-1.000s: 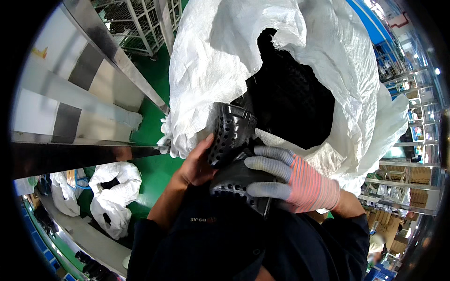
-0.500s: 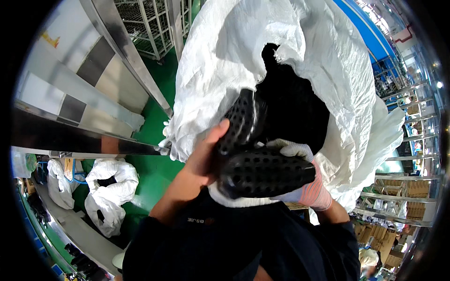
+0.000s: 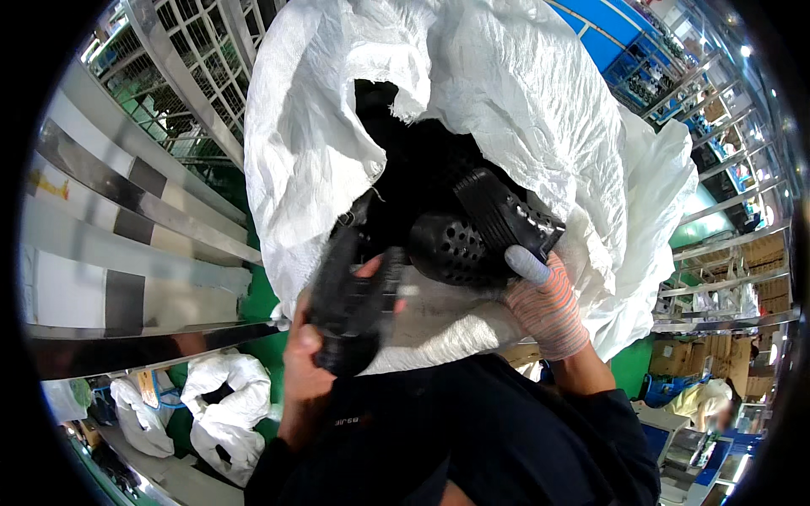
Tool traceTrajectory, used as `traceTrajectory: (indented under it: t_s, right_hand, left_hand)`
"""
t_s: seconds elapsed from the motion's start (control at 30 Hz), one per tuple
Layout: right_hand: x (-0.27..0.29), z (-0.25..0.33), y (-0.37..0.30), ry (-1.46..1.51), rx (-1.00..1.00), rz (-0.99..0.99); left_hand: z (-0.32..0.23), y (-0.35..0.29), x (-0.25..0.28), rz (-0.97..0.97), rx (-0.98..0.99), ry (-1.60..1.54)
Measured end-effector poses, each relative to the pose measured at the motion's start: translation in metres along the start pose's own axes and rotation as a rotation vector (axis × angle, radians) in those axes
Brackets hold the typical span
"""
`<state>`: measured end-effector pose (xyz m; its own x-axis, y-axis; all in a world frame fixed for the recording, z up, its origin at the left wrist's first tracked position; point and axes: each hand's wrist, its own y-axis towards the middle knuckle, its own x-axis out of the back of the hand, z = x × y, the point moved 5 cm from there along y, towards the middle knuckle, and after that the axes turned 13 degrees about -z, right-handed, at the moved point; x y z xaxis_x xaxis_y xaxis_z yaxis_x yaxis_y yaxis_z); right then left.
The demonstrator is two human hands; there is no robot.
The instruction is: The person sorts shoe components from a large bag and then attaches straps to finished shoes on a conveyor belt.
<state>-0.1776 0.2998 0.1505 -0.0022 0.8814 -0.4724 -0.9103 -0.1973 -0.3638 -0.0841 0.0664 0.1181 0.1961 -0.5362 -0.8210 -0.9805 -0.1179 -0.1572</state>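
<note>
My bare left hand (image 3: pixel 304 363) grips a black clog (image 3: pixel 346 337), smeared by motion, near the front rim of a large white woven sack (image 3: pixel 527 93). Several fingers are hidden behind it. In a striped glove, my right hand (image 3: pixel 553 308) has its thumb closed on a black clog with a ridged side (image 3: pixel 502 211). Against that one lies a second black clog with round holes in its upper (image 3: pixel 451 249); whether my right hand also grips it, I cannot tell. Both are over the sack's opening, where dark contents are hard to make out.
Metal rails (image 3: pixel 143 341) and white panels stand at left, with wire cage racks (image 3: pixel 198 51) behind. Smaller white sacks (image 3: pixel 224 388) are on the green floor at lower left. Shelving (image 3: pixel 734 278) and cardboard boxes (image 3: pixel 675 363) line the right, where another person (image 3: pixel 704 401) is visible.
My hands have moved apart from where they held clogs close together before my body. The left now has its clog at the sack's near left; the right has its clog farther forward, over the opening.
</note>
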Motion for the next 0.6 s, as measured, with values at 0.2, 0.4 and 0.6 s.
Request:
traceTrajectory:
  t_s: [0.2,0.4,0.6]
  right_hand:
    - [0.001,-0.022,0.008,-0.102,0.088,-0.133]
    - [0.018,-0.019,0.016,-0.141,0.010,-0.188]
    - [0.020,-0.005,0.009,-0.305,0.453,-0.232]
  left_hand:
    - [0.043,0.035,0.010,-0.014,0.076,0.135]
    - [0.048,0.053,0.025,-0.050,0.163,-0.048]
    - [0.044,0.054,0.024,0.049,0.076,0.122]
